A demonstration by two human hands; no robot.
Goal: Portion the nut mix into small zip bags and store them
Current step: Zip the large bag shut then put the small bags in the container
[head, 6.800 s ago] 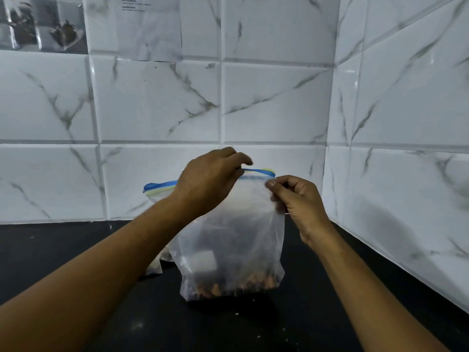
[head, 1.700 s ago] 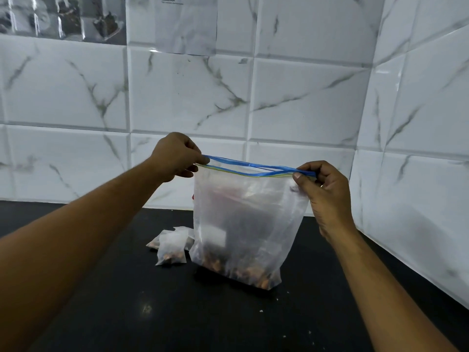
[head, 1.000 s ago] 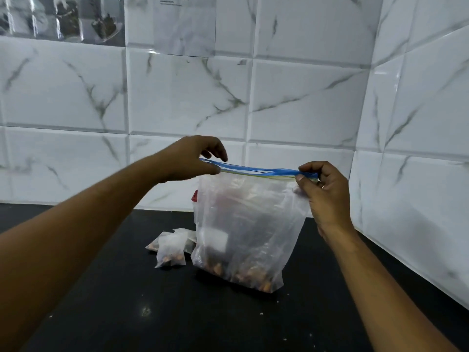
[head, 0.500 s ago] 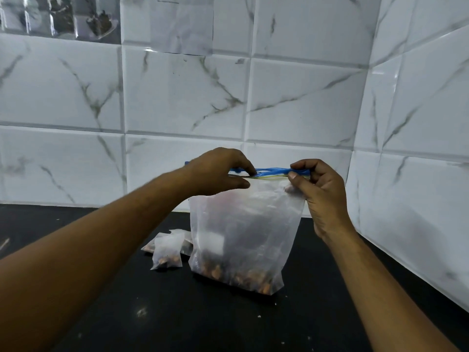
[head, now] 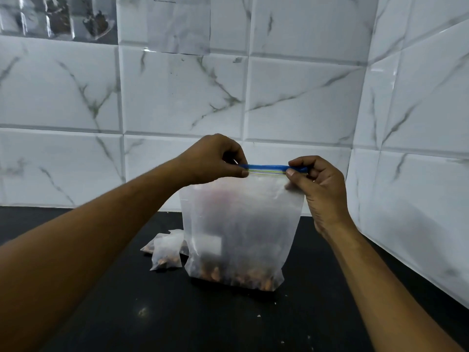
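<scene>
Your left hand (head: 213, 158) is pinching the blue zip strip (head: 266, 168) of the large bag (head: 243, 224) at centre frame; your right hand (head: 319, 189) is pinching its right end. Nuts (head: 241, 276) are lying at the bag's bottom. Small filled bags (head: 166, 252) are lying just left, on the black counter (head: 152, 313).

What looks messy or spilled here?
A few pale crumbs lie loose on the black counter in front of the big bag, maybe spilled bits. The small bags lie in a loose heap to its left. The big bag stands upright, with the left hand and right hand pinching its zip.
</scene>
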